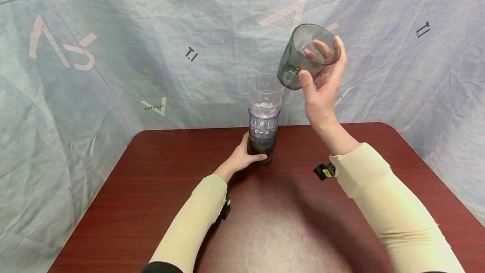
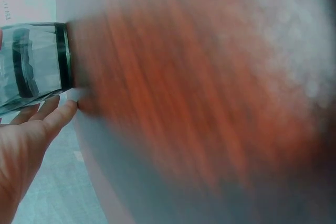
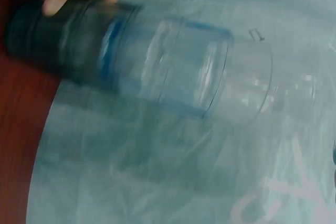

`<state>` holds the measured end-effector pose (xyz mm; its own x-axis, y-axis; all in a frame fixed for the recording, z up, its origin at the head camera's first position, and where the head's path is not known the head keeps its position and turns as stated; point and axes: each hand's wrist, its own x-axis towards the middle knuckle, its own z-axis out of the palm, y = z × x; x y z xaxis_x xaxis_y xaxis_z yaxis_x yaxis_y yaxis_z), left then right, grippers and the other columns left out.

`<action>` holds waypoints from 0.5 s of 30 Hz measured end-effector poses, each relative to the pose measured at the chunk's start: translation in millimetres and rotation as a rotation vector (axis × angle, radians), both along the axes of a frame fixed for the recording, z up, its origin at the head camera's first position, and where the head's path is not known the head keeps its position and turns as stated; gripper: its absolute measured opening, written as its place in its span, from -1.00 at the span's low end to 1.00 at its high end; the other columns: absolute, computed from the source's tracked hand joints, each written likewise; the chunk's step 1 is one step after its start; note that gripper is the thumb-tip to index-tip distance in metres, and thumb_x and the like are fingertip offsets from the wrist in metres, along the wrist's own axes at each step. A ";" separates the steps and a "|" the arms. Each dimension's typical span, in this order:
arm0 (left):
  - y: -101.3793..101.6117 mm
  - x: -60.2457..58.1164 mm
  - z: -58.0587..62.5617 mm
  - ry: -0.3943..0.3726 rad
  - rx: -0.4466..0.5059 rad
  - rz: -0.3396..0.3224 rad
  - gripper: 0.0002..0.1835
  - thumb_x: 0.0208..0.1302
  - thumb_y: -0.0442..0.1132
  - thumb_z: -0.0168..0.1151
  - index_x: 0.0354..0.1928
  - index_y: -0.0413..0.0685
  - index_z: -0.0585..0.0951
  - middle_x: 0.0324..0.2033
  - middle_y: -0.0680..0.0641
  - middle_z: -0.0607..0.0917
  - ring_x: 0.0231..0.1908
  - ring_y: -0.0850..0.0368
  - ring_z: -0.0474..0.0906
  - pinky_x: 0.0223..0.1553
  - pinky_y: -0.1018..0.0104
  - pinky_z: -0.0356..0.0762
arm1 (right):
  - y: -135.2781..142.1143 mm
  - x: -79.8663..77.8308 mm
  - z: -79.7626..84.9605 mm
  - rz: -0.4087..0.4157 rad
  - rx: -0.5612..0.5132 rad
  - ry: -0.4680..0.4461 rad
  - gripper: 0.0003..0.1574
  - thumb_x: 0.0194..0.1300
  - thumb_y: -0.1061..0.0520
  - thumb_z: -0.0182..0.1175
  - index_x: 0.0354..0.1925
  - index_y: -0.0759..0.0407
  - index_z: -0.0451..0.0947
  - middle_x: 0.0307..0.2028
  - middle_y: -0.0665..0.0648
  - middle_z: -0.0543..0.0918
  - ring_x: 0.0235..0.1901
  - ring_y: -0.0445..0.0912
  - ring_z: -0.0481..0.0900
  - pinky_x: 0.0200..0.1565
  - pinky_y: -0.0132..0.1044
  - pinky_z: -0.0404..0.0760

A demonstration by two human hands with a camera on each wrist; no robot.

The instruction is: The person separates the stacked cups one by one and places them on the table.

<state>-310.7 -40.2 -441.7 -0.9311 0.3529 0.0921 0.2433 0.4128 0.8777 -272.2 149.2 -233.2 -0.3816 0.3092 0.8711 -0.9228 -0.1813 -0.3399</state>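
My right hand (image 1: 323,92) holds a smoky grey tumbler (image 1: 289,63) in the air, thumb on one side and fingers round the other. The tumbler is tilted, its mouth up and toward the right. Below and to its left stands a tall stack of nested tumblers: dark grey ones (image 1: 262,143) at the bottom, blue-rimmed ones (image 1: 264,124) in the middle, clear ones (image 1: 267,98) on top. My left hand (image 1: 241,156) grips the stack low down, thumb across its front. In the right wrist view the clear upper tumblers (image 3: 247,80) appear blurred.
The stack stands on a reddish-brown wooden table (image 1: 159,188), near its far edge. Behind the table hangs a pale grey cloth backdrop (image 1: 151,24) with printed letters. Small black devices with yellow marks sit at both sleeve cuffs.
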 end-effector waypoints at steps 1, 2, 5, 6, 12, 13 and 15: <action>0.2 -0.1 -0.3 0.000 -0.002 0.001 0.12 0.04 -0.02 0.52 0.51 0.15 -0.04 0.38 -0.08 0.27 0.36 0.04 0.18 0.29 0.06 0.20 | 5.8 0.5 -1.7 -0.016 0.002 0.001 0.49 -0.10 -0.26 0.53 0.37 0.45 -0.15 0.16 0.30 0.39 0.10 0.21 0.46 0.15 -0.06 0.41; 0.3 -0.2 -0.5 0.000 -0.004 0.001 0.12 0.04 -0.02 0.52 0.51 0.14 -0.04 0.38 -0.08 0.27 0.36 0.04 0.17 0.29 0.05 0.20 | 11.9 1.1 -4.4 -0.032 0.008 -0.003 0.48 -0.09 -0.26 0.53 0.37 0.45 -0.14 0.16 0.31 0.38 0.11 0.21 0.45 0.13 -0.08 0.43; 0.4 -0.3 0.2 0.002 -0.010 0.000 0.11 0.05 -0.02 0.52 0.51 0.14 -0.03 0.38 -0.08 0.27 0.36 0.04 0.18 0.29 0.06 0.20 | 30.5 2.1 -14.4 -0.067 0.024 -0.029 0.44 -0.08 -0.24 0.54 0.38 0.42 -0.10 0.18 0.31 0.38 0.13 0.21 0.45 0.07 -0.15 0.49; 0.2 -0.4 0.7 0.002 -0.011 -0.001 0.11 0.05 -0.02 0.52 0.51 0.15 -0.03 0.38 -0.08 0.27 0.36 0.04 0.18 0.29 0.06 0.20 | 36.3 2.3 -18.3 -0.074 0.032 -0.045 0.43 -0.08 -0.23 0.54 0.38 0.40 -0.10 0.18 0.31 0.38 0.13 0.20 0.44 0.05 -0.18 0.50; -2.8 -0.5 2.9 0.009 -0.009 0.006 0.10 0.07 -0.05 0.51 0.51 0.13 -0.03 0.38 -0.08 0.27 0.36 0.04 0.18 0.30 0.06 0.18 | 63.4 1.4 -44.8 -0.094 0.101 -0.151 0.32 0.01 -0.13 0.52 0.41 0.31 -0.09 0.23 0.27 0.34 0.19 0.13 0.42 -0.08 -0.34 0.52; -3.2 -0.2 3.0 0.010 -0.009 0.008 0.10 0.07 -0.05 0.51 0.51 0.13 -0.03 0.38 -0.09 0.27 0.36 0.04 0.17 0.30 0.06 0.18 | 66.5 1.4 -49.8 -0.102 0.118 -0.166 0.27 0.05 -0.09 0.50 0.41 0.29 -0.08 0.23 0.27 0.34 0.20 0.13 0.41 -0.08 -0.34 0.52; -3.7 0.2 2.9 0.009 -0.008 0.009 0.10 0.07 -0.06 0.51 0.51 0.12 -0.03 0.38 -0.09 0.27 0.36 0.03 0.17 0.31 0.06 0.17 | 71.5 2.5 -59.7 -0.128 0.163 -0.199 0.19 0.12 0.00 0.46 0.42 0.28 -0.08 0.24 0.27 0.33 0.20 0.11 0.41 -0.06 -0.35 0.52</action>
